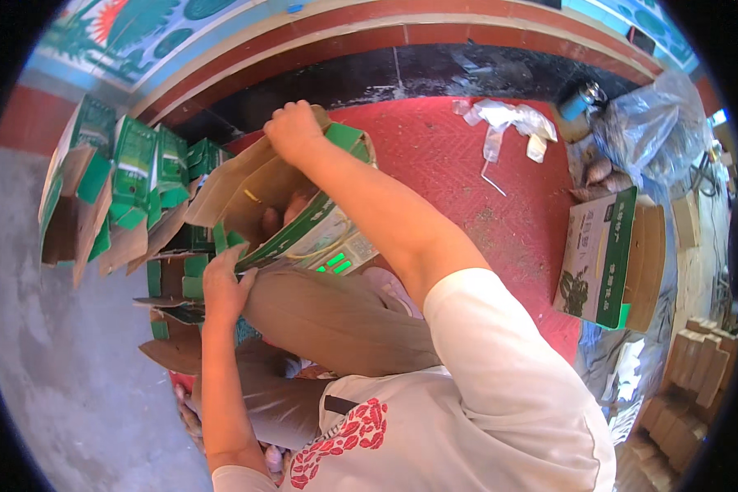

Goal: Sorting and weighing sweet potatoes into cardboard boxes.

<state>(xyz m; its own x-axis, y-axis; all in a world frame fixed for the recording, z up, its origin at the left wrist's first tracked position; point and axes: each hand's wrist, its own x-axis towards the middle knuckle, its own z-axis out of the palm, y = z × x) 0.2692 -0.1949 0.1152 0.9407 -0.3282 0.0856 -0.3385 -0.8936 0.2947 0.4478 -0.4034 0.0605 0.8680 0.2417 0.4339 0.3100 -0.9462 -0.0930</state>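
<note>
Cardboard, green outside, forms the box (328, 235) just beyond the bent leg (336, 316), its open mouth tilted toward the upper left, tubers (271, 220) inside. Gripping opposite ends of the rim probably steadies it and spreads the flaps; whether the leg props it, I cannot tell. The right hand (293, 131), its arm stretched across the body, grasps the far edge, knuckles up. The left hand (227, 283), forearm pointing forward, grasps the near corner.
</note>
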